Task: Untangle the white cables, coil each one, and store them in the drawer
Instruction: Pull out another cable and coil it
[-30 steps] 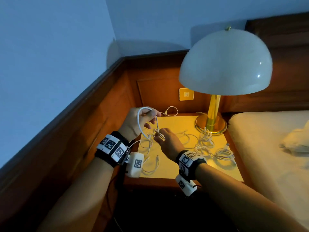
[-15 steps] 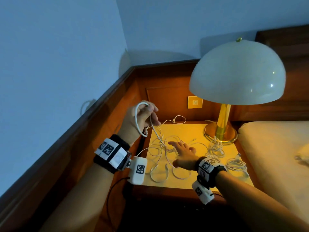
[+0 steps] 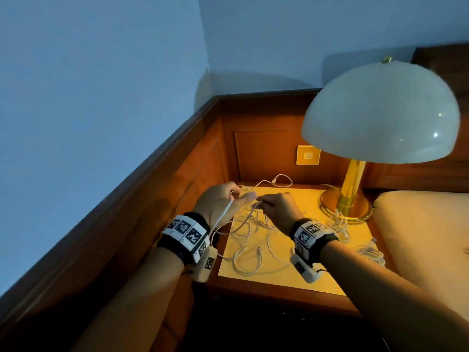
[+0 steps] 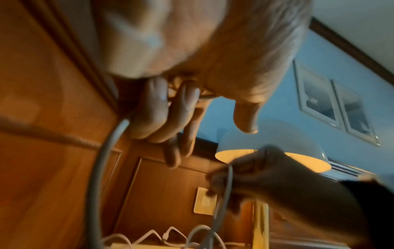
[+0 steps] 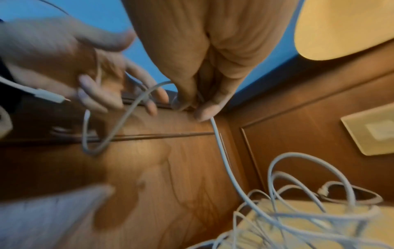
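Note:
A tangle of white cables (image 3: 250,240) lies loose on the yellow nightstand top (image 3: 284,275). My left hand (image 3: 237,198) hovers over the top's back left and curls round one white cable (image 4: 110,143); its plug end (image 5: 51,98) sticks out past my wrist. Just to its right, my right hand (image 3: 264,202) pinches a strand of the same cable (image 5: 215,131) between thumb and fingers, and the strand runs down into the tangle. The two hands almost touch. No drawer is in sight.
A brass lamp with a white dome shade (image 3: 380,113) stands at the back right, its base (image 3: 346,208) beside two small cable bundles (image 3: 338,224) (image 3: 369,254). A wall socket (image 3: 307,155) sits behind. Wood panelling closes the left and back; a bed (image 3: 426,237) lies to the right.
My left hand has come down from its raised position with the cable. My right hand has lifted off the tangle and taken hold of a strand next to the left hand.

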The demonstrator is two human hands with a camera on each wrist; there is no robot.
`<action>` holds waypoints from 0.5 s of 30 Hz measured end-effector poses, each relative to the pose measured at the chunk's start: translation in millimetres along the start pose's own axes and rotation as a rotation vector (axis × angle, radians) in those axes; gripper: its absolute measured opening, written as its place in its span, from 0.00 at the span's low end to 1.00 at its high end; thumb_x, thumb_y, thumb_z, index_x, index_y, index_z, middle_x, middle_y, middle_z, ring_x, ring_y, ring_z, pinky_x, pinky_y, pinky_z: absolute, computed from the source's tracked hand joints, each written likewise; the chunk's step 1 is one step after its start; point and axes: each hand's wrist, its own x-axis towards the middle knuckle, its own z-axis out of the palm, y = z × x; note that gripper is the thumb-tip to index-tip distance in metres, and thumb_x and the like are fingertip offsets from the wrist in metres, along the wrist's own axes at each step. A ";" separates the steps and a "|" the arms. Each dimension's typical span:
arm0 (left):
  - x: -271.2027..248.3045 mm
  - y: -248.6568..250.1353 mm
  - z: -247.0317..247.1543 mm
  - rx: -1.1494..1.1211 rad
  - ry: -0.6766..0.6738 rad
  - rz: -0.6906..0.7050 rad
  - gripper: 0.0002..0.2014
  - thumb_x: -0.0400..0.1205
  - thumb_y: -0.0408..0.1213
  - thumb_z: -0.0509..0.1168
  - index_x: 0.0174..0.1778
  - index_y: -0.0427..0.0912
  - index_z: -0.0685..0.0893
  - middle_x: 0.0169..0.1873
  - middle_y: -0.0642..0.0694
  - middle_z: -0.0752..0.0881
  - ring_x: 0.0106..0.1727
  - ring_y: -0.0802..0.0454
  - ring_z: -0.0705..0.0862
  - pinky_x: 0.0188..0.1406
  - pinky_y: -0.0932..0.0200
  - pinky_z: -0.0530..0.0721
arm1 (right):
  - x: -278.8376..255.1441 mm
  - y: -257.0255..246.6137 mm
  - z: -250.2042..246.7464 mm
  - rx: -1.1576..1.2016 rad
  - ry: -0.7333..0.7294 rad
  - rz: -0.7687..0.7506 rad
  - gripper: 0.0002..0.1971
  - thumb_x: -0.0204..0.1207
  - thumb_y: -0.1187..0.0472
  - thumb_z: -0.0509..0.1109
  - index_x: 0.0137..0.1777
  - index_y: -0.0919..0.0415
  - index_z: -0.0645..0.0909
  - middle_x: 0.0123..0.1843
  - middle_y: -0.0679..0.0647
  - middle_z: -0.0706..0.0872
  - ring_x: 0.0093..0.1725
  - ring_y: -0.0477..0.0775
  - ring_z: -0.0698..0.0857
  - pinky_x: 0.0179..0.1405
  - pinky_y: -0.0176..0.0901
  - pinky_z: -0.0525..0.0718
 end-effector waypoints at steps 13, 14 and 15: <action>3.2 -11.7 44.2 -0.232 -0.146 -0.070 0.27 0.78 0.62 0.68 0.39 0.36 0.86 0.36 0.37 0.88 0.36 0.43 0.84 0.42 0.48 0.79 | -5.1 -1.8 10.6 0.268 0.142 0.151 0.13 0.80 0.72 0.67 0.61 0.64 0.87 0.44 0.50 0.92 0.44 0.41 0.89 0.46 0.36 0.88; 2.9 -15.2 50.0 -0.272 -0.189 -0.074 0.28 0.76 0.63 0.69 0.40 0.36 0.88 0.38 0.35 0.89 0.41 0.38 0.86 0.46 0.46 0.82 | -3.4 -7.0 9.4 0.321 0.135 0.151 0.14 0.80 0.73 0.67 0.62 0.64 0.87 0.44 0.50 0.92 0.45 0.43 0.90 0.46 0.37 0.89; 0.8 -17.5 53.3 -0.340 -0.221 -0.040 0.26 0.79 0.59 0.70 0.41 0.34 0.90 0.42 0.34 0.90 0.46 0.37 0.88 0.52 0.47 0.83 | -1.5 -11.5 7.7 0.351 0.130 0.146 0.14 0.80 0.72 0.67 0.62 0.64 0.87 0.45 0.50 0.92 0.46 0.44 0.91 0.46 0.37 0.89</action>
